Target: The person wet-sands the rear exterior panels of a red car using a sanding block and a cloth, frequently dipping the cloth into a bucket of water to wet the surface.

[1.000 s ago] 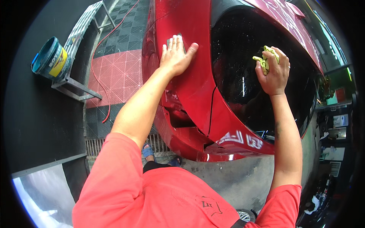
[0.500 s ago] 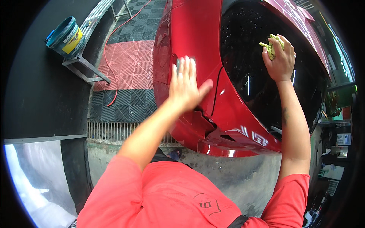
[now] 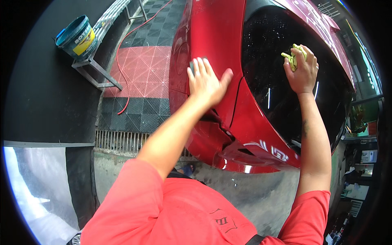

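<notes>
My left hand (image 3: 205,83) lies flat on the red car's (image 3: 218,36) rear side panel, thumb spread out to the right. A small grey-green pad (image 3: 192,65) is pressed under its fingertips; the fingers hide most of it. Over the car's dark rear window (image 3: 265,45) is my right hand (image 3: 303,73), its fingers closed round a crumpled yellow-green cloth (image 3: 294,61). Water drops dot the glass near that hand. A ragged dark opening (image 3: 222,132) shows in the car's bodywork below my left hand.
At the upper left, a dark teal bucket (image 3: 77,41) with a yellow label stands on a metal bench (image 3: 98,75). A red hose (image 3: 118,57) runs across grey and red floor tiles (image 3: 143,73). A metal drain grate (image 3: 118,141) lies nearer me, left of the car.
My left hand has shifted slightly with the pad along the panel. The right hand stays on the window with the cloth. The whole view has moved a little.
</notes>
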`<state>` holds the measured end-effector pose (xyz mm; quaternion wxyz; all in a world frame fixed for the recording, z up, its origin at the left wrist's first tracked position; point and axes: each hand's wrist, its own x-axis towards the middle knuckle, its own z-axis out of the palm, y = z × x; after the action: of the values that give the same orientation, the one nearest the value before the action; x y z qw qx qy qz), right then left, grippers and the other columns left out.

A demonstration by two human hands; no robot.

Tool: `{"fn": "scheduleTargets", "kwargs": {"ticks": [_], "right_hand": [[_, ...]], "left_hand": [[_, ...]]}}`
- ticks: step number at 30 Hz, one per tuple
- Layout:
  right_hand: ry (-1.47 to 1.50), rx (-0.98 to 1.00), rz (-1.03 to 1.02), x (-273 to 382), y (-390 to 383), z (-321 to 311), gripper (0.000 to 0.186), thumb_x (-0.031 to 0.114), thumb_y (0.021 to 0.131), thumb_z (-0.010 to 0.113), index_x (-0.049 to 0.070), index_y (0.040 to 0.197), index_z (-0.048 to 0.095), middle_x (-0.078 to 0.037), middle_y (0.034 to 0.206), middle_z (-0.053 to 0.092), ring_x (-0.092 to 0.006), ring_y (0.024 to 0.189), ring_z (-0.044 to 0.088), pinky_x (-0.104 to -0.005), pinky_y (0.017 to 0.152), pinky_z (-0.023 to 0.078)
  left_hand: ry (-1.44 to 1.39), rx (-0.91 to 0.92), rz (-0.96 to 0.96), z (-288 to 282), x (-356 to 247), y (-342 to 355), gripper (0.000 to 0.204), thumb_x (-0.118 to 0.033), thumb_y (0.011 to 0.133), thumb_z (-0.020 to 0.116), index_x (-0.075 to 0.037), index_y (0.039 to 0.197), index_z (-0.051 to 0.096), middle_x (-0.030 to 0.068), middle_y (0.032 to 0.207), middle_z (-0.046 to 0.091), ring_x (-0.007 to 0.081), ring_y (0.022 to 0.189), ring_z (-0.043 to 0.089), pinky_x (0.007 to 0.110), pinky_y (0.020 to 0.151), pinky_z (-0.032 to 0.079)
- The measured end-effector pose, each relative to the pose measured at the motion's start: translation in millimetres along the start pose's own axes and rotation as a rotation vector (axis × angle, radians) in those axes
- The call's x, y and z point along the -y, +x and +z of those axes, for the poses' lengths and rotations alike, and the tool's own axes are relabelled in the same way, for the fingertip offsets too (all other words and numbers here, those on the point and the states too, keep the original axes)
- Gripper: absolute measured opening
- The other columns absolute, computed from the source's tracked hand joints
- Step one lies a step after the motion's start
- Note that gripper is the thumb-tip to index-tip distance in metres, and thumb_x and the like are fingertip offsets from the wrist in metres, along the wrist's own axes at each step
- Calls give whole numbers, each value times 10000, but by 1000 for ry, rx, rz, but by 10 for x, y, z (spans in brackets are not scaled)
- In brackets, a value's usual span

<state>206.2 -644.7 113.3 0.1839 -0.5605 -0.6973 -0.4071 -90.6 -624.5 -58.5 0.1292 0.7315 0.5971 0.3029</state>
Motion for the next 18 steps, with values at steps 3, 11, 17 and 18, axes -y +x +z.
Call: {"fn": "scheduleTargets", "kwargs": {"ticks": [3, 11, 17, 18], "right_hand": [[-16, 21, 32, -100, -128, -40, 379, 353, 909, 808, 218, 1257, 742, -52, 1455, 616, -302, 1323, 610, -500, 1089, 487], [14, 8, 37, -45, -42, -45, 398, 349, 886, 818, 220, 1254, 742, -57, 1454, 625, -309, 1313, 612, -490, 1087, 487], [-34, 10, 15, -100, -69, -1, 382, 374, 890, 818, 244, 1241, 744, -52, 1431, 629, -317, 1273, 637, -497, 1054, 519], [-50, 20, 31, -140, -120, -11, 380, 379, 893, 819, 244, 1240, 744, -50, 1432, 629, -317, 1271, 638, -498, 1053, 521]], "left_hand": [[71, 175, 209, -97, -204, -865, 1149, -782, 1079, 373, 176, 1690, 200, 400, 1773, 197, 511, 1691, 131, 648, 1351, 109], [-49, 206, -49, -12, 354, 769, 1183, -841, 1051, 354, 110, 1727, 156, 312, 1822, 152, 400, 1723, 89, 552, 1388, 73], [-9, 211, 351, -16, 294, -206, 1173, -795, 1042, 469, 118, 1719, 181, 332, 1814, 153, 444, 1716, 88, 613, 1370, 78], [-24, 238, 418, -83, 177, -546, 1176, -786, 1037, 488, 127, 1714, 185, 343, 1810, 149, 454, 1715, 83, 623, 1367, 76]]}}
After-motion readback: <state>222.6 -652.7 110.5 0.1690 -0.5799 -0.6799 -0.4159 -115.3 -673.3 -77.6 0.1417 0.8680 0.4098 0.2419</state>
